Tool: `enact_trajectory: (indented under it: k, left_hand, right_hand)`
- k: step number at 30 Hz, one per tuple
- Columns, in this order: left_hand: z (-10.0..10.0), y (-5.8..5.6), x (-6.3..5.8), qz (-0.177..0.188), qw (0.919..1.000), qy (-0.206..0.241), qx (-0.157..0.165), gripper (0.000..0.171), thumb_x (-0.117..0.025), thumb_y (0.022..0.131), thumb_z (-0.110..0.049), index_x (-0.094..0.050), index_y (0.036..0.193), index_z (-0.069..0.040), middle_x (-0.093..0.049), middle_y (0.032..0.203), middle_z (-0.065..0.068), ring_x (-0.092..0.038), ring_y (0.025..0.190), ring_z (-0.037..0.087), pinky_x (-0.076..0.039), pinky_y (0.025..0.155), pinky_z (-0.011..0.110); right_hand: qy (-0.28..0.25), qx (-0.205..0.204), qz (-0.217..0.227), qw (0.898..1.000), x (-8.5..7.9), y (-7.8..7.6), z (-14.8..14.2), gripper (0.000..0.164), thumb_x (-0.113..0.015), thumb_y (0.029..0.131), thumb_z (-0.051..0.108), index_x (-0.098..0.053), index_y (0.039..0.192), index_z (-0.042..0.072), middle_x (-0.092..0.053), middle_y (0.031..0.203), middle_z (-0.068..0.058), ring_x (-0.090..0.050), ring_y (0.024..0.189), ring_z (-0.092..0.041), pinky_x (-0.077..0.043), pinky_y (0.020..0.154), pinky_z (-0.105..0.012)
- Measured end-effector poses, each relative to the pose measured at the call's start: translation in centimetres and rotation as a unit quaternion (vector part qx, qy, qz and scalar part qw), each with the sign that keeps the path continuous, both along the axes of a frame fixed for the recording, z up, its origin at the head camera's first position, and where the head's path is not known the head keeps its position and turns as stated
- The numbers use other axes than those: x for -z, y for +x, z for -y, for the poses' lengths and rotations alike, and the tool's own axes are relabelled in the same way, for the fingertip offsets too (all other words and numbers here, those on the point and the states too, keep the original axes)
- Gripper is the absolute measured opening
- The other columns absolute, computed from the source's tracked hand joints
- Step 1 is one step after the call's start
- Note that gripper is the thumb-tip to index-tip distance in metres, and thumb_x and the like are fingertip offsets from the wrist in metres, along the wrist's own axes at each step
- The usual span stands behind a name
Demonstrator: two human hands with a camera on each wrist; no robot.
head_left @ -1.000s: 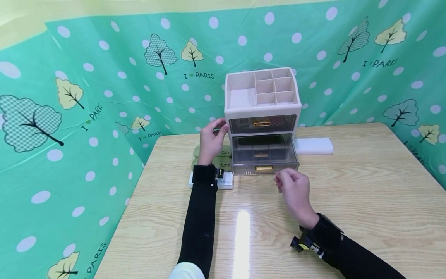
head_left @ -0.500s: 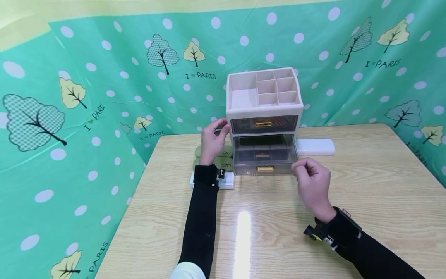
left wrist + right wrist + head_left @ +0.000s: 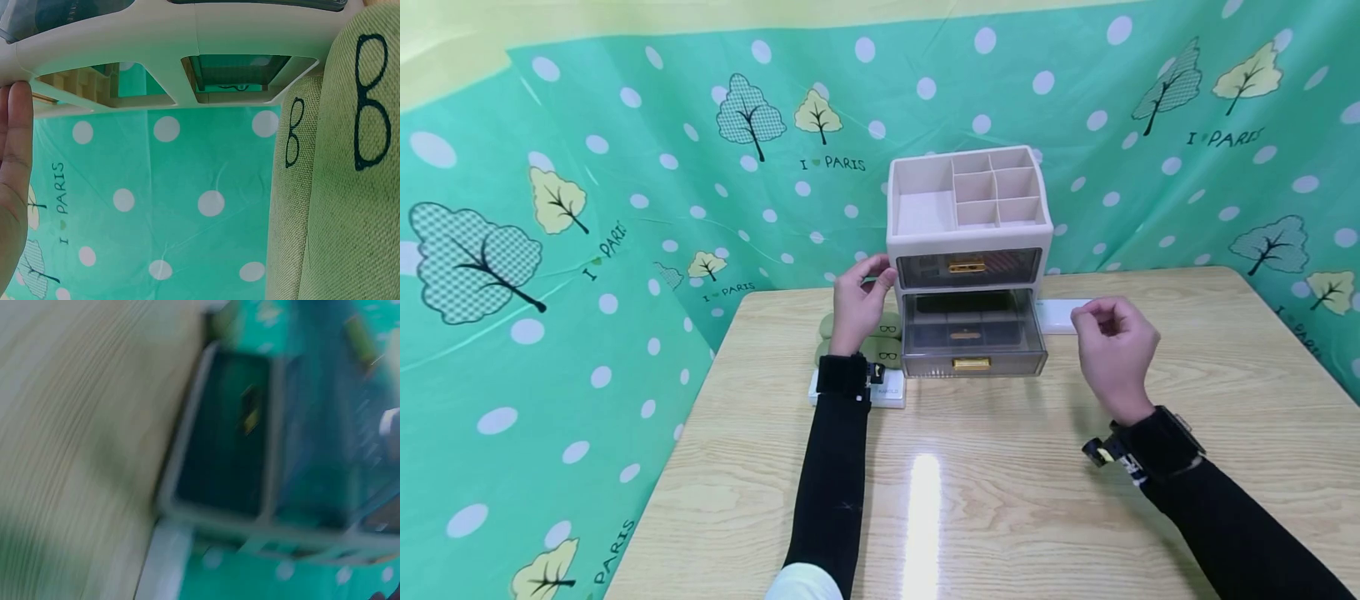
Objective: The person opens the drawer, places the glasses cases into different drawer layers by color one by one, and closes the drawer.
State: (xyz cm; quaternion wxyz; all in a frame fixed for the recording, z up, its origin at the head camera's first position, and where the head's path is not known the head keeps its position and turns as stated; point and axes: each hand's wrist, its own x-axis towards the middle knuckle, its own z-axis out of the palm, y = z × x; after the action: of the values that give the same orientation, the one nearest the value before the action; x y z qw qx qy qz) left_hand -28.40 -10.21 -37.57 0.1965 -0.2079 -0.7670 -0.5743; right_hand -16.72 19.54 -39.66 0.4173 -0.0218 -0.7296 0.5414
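Observation:
A cream desktop organizer [image 3: 968, 242] stands at the back of the table, with an open-topped compartment tray and smoky clear drawers with gold handles. Its upper drawer [image 3: 917, 271] is closed; the lower drawer [image 3: 913, 365] is pulled out. My left hand [image 3: 856, 307] rests on the organizer's left side; its straight fingers [image 3: 19, 125] show at the frame in the left wrist view. In the air right of the drawer is my right hand [image 3: 1116, 354], fingers loosely bent, nothing seen in them. It overlaps the end of a flat white box [image 3: 1058, 317]. The right wrist view is blurred.
Two green glasses cases [image 3: 880, 350] printed with spectacles lie left of the organizer, beside my left wrist. In front of them is another white box [image 3: 891, 392]. A green dotted cloth [image 3: 805, 250] hangs behind the wood-grain table [image 3: 1000, 500].
My right hand has moved right and away from the front of the lower drawer, over toward the white box. The left hand stays at the organizer's side, and the drawer remains pulled out.

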Motion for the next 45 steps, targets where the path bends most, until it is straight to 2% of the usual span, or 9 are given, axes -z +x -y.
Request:
enact_trajectory:
  k: [5,9,12,16,22,26,32,39,45]
  left_hand:
    - [0.1,-1.7,1.5,0.001,0.9999,0.012,0.011,0.03,-0.067,0.098,-0.015,-0.069,0.122,0.003,-0.071,0.112,0.019,-0.067,0.102,0.029,-0.06,0.089,0.04]
    - [0.3,-2.4,2.2,-0.006,0.9995,0.022,0.022,0.029,-0.069,0.097,-0.018,-0.071,0.12,0.0,-0.072,0.111,0.016,-0.067,0.1,0.027,-0.06,0.088,0.042]
    - [0.5,-2.4,2.3,-0.009,0.9994,0.024,0.025,0.03,-0.069,0.096,-0.021,-0.072,0.119,-0.001,-0.073,0.109,0.014,-0.068,0.099,0.024,-0.061,0.087,0.041]
    - [0.7,-2.4,2.3,-0.013,0.9995,0.019,0.023,0.033,-0.069,0.096,-0.027,-0.072,0.119,-0.003,-0.073,0.108,0.011,-0.067,0.099,0.021,-0.061,0.086,0.039]
    - [0.7,-2.4,2.3,-0.016,0.9996,0.01,0.023,0.038,-0.068,0.097,-0.032,-0.072,0.121,-0.003,-0.073,0.11,0.009,-0.068,0.099,0.019,-0.061,0.087,0.041]
    - [0.7,-2.4,2.3,-0.011,0.9997,0.012,0.02,0.034,-0.068,0.097,-0.028,-0.072,0.121,-0.003,-0.073,0.11,0.01,-0.067,0.1,0.021,-0.061,0.087,0.041]
    - [0.6,-2.4,2.1,-0.003,0.9998,0.013,0.018,0.032,-0.069,0.097,-0.024,-0.072,0.12,-0.002,-0.072,0.111,0.013,-0.067,0.101,0.023,-0.06,0.086,0.034]
    - [0.6,-2.3,2.1,-0.004,0.9997,0.011,0.02,0.035,-0.069,0.096,-0.028,-0.072,0.119,-0.002,-0.073,0.108,0.011,-0.067,0.099,0.021,-0.061,0.086,0.04]
    - [0.7,-2.3,2.1,-0.005,0.9998,0.011,0.018,0.035,-0.069,0.096,-0.03,-0.072,0.119,-0.003,-0.073,0.108,0.01,-0.067,0.098,0.02,-0.061,0.085,0.036]
  right_hand:
    - [0.067,0.023,0.007,0.997,2.1,-2.1,-2.5,0.01,-0.07,0.088,0.002,-0.071,0.092,-0.007,-0.061,0.071,0.006,-0.052,0.063,0.0,-0.04,0.06,-0.013]
    - [0.125,0.015,0.038,0.991,3.0,-3.3,-3.7,0.018,-0.073,0.088,0.007,-0.072,0.1,-0.007,-0.064,0.077,-0.01,-0.056,0.069,-0.013,-0.042,0.064,-0.013]
    - [0.188,0.003,0.066,0.98,3.2,-4.0,-4.1,0.023,-0.073,0.088,0.009,-0.072,0.104,-0.007,-0.066,0.083,-0.019,-0.058,0.075,-0.027,-0.043,0.071,-0.021]
    - [0.272,-0.017,0.102,0.957,3.3,-4.7,-4.5,0.028,-0.073,0.088,0.012,-0.07,0.107,-0.008,-0.066,0.091,-0.025,-0.058,0.084,-0.038,-0.043,0.076,-0.043]
    - [0.329,-0.055,0.191,0.923,3.3,-5.8,-5.6,0.05,-0.078,0.089,0.022,-0.063,0.124,-0.009,-0.064,0.117,-0.033,-0.055,0.11,-0.05,-0.043,0.094,-0.064]
    - [0.364,-0.083,0.247,0.894,3.4,-6.7,-6.1,0.063,-0.081,0.087,0.03,-0.059,0.132,-0.009,-0.057,0.132,-0.036,-0.045,0.123,-0.057,-0.038,0.103,-0.069]
    - [0.405,-0.113,0.296,0.858,4.2,-7.9,-6.8,0.074,-0.082,0.084,0.032,-0.052,0.14,-0.007,-0.052,0.138,-0.036,-0.043,0.125,-0.058,-0.042,0.096,-0.07]
    - [0.418,-0.153,0.377,0.812,5.1,-8.6,-7.7,0.079,-0.071,0.093,0.041,-0.044,0.147,-0.008,-0.044,0.145,-0.039,-0.039,0.13,-0.06,-0.04,0.099,-0.075]
    - [0.453,-0.148,0.388,0.789,5.2,-8.9,-7.7,0.076,-0.069,0.095,0.031,-0.036,0.154,-0.003,-0.037,0.151,-0.038,-0.04,0.126,-0.063,-0.038,0.098,-0.077]
